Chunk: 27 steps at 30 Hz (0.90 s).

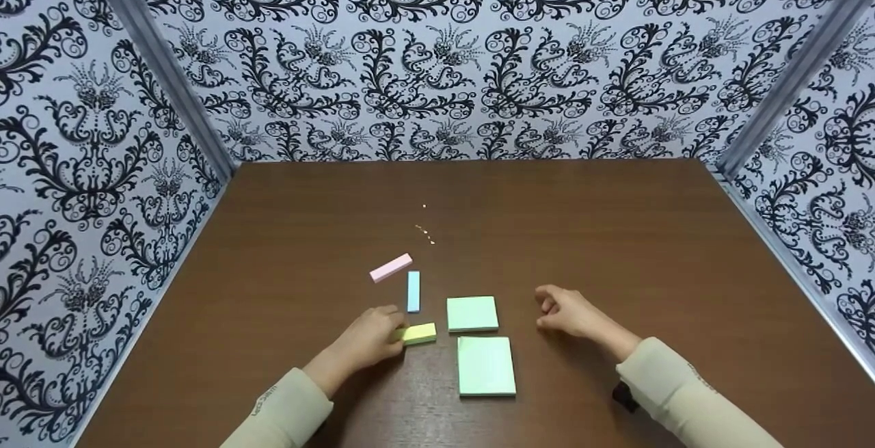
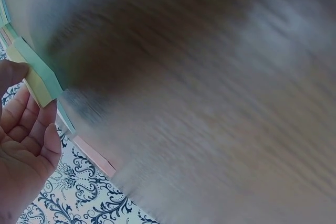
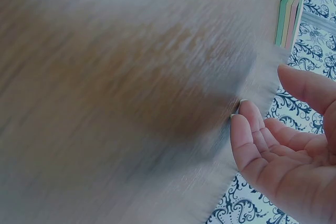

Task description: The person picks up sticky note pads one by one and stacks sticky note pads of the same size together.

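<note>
My left hand (image 1: pixel 369 340) pinches a narrow yellow sticky-note pad (image 1: pixel 418 334) by its left end, low over the table. In the left wrist view, thumb and fingertips are on either side of the yellow pad (image 2: pixel 34 83). Just beyond it lies a slim blue sticky-note pad (image 1: pixel 413 291), with a pink one (image 1: pixel 391 267) slanting farther back. Two square green sticky-note pads (image 1: pixel 472 314) (image 1: pixel 486 366) lie one behind the other, right of the yellow pad. My right hand (image 1: pixel 566 311) holds nothing; its fingers are loosely bent near the tabletop, right of the green pads.
The brown wooden table (image 1: pixel 615 229) is bounded by patterned walls (image 1: pixel 437 58) at the back and both sides. Several tiny pale crumbs (image 1: pixel 425 232) lie behind the pink pad. A small black object (image 1: pixel 623 397) shows below the right sleeve.
</note>
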Tool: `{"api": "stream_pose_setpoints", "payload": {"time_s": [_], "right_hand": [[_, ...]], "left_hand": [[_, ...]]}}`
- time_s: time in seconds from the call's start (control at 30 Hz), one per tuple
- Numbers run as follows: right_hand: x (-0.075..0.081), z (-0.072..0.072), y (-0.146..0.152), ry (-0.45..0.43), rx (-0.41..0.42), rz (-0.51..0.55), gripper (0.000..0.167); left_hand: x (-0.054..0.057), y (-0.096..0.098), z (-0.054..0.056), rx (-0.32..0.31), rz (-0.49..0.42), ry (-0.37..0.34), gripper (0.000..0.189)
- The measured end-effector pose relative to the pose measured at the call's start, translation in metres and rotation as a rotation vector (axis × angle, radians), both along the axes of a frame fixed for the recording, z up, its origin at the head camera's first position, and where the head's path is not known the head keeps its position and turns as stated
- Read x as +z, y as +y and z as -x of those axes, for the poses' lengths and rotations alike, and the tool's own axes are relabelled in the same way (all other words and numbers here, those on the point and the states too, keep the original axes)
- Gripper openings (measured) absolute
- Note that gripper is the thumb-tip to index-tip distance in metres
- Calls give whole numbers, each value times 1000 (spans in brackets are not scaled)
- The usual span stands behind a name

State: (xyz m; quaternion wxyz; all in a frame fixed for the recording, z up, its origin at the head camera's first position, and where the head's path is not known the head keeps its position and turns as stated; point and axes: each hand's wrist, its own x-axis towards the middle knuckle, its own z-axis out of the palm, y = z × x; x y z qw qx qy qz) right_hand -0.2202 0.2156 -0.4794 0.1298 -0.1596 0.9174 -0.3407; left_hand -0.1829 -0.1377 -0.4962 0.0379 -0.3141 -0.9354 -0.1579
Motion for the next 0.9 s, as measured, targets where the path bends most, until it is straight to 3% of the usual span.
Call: {"api": "stream_pose_setpoints", "payload": {"time_s": [0.23,0.47,0.9], "right_hand": [[-2,1,1,-16,9,1,53],[-2,1,1,-17,12,4,54],[0,0,0,-15,4,2,54]], "left_hand": [[2,-1,-1,43,38,-88,20],[1,-1,-1,45,77,-84,20],[-1,2,9,-4,53,-104,16]]}}
